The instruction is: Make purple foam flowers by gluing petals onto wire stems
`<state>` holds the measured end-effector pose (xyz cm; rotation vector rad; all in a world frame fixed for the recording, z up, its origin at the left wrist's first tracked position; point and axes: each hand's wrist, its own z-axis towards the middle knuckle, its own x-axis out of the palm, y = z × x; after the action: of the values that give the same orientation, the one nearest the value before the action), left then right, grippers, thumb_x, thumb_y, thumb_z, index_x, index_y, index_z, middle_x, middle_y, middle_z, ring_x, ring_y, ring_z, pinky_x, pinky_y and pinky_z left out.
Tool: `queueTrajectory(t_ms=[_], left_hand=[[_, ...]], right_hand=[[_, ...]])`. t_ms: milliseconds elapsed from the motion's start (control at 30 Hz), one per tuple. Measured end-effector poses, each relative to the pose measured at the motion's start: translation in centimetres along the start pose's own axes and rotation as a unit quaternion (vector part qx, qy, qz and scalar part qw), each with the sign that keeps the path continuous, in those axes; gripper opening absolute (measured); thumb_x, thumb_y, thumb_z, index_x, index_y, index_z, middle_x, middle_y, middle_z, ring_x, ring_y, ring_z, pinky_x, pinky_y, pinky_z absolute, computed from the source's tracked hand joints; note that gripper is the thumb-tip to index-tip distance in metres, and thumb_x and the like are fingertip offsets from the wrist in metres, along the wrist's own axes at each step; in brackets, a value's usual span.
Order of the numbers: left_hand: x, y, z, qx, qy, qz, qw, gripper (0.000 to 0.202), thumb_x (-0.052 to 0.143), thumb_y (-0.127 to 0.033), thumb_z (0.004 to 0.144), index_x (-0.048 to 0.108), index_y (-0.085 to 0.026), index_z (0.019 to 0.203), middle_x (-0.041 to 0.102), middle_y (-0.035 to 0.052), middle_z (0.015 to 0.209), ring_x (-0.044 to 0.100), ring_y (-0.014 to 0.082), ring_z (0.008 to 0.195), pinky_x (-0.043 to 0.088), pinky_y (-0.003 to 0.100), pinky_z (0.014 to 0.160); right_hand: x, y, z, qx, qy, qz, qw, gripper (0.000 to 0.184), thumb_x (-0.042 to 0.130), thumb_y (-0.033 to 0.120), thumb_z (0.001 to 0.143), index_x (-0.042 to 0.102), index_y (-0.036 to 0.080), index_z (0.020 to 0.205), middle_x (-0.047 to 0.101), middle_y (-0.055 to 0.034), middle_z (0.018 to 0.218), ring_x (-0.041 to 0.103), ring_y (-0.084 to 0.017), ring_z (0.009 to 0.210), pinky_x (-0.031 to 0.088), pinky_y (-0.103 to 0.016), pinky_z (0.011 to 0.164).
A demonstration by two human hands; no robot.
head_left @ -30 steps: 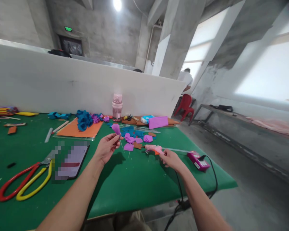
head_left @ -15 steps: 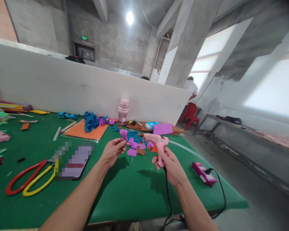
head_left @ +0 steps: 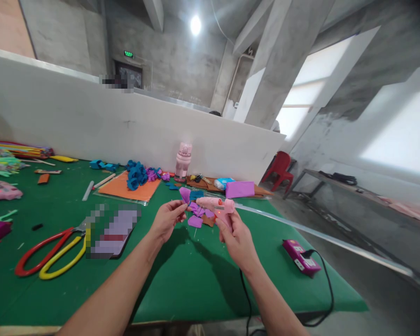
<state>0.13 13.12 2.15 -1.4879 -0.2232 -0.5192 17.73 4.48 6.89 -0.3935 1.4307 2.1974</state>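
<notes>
My left hand (head_left: 167, 224) pinches a small purple felt flower piece (head_left: 185, 194) on a thin stick, held above the green table (head_left: 182, 284). My right hand (head_left: 236, 240) is wrapped round the grip of a pink glue gun (head_left: 215, 205), its nozzle pointing left at the purple piece. The gun's black cord (head_left: 246, 298) drops off the table's front edge. Under both hands lie loose purple, blue and brown felt cut-outs (head_left: 198, 217).
Red and yellow scissors (head_left: 51, 256) and a phone (head_left: 114, 231) lie at the left. An orange sheet (head_left: 128, 187) with blue felt roses (head_left: 136, 173), a pink bottle (head_left: 183, 161) and a purple block (head_left: 240, 189) stand by the white partition (head_left: 91, 126). A pink power adapter (head_left: 301, 256) sits at the right.
My right hand lifted the glue gun off the table and brought it left to the purple piece. The left hand kept its hold. The view shifted slightly right.
</notes>
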Motion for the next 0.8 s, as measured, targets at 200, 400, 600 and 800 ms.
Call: queueTrajectory(t_ms=[200, 400, 600, 800], left_hand=[[-0.01, 0.01, -0.02, -0.003, 0.001, 0.001, 1.000, 0.026, 0.071, -0.031, 0.065, 0.060, -0.012, 0.079, 0.066, 0.0048, 0.073, 0.048, 0.0041, 0.049, 0.034, 0.017, 0.046], [0.03, -0.06, -0.09, -0.003, 0.007, 0.001, 1.000, 0.026, 0.071, -0.032, 0.065, 0.060, -0.013, 0.078, 0.066, 0.0044, 0.073, 0.048, 0.0044, 0.049, 0.034, 0.017, 0.047], [0.05, -0.10, -0.14, -0.002, 0.010, 0.001, 1.000, 0.026, 0.072, -0.032, 0.064, 0.060, -0.013, 0.077, 0.066, 0.0043, 0.073, 0.048, 0.0045, 0.049, 0.034, 0.018, 0.046], [0.13, -0.21, -0.16, -0.003, 0.009, 0.001, 1.000, 0.026, 0.072, -0.033, 0.063, 0.061, -0.013, 0.076, 0.067, 0.0043, 0.073, 0.049, 0.0049, 0.050, 0.034, 0.018, 0.047]], right_hand=[[0.05, 0.36, 0.10, -0.014, -0.005, -0.026, 1.000, 0.036, 0.043, 0.038, 0.085, 0.051, 0.013, 0.109, 0.050, 0.0037, 0.053, 0.047, -0.012, 0.043, 0.039, -0.022, 0.044], [0.22, -0.12, 0.29, -0.057, -0.024, -0.075, 0.995, 0.036, 0.043, 0.037, 0.085, 0.053, 0.014, 0.111, 0.057, -0.0008, 0.059, 0.054, -0.016, 0.052, 0.043, -0.025, 0.049], [0.37, -0.46, 0.35, -0.086, -0.037, -0.102, 0.990, 0.035, 0.041, 0.036, 0.086, 0.053, 0.015, 0.111, 0.062, -0.0045, 0.067, 0.060, -0.020, 0.063, 0.046, -0.027, 0.056], [0.36, -0.48, 0.41, -0.086, -0.031, -0.117, 0.989, 0.035, 0.041, 0.036, 0.086, 0.053, 0.016, 0.113, 0.063, -0.0064, 0.076, 0.061, -0.021, 0.070, 0.047, -0.029, 0.059]])
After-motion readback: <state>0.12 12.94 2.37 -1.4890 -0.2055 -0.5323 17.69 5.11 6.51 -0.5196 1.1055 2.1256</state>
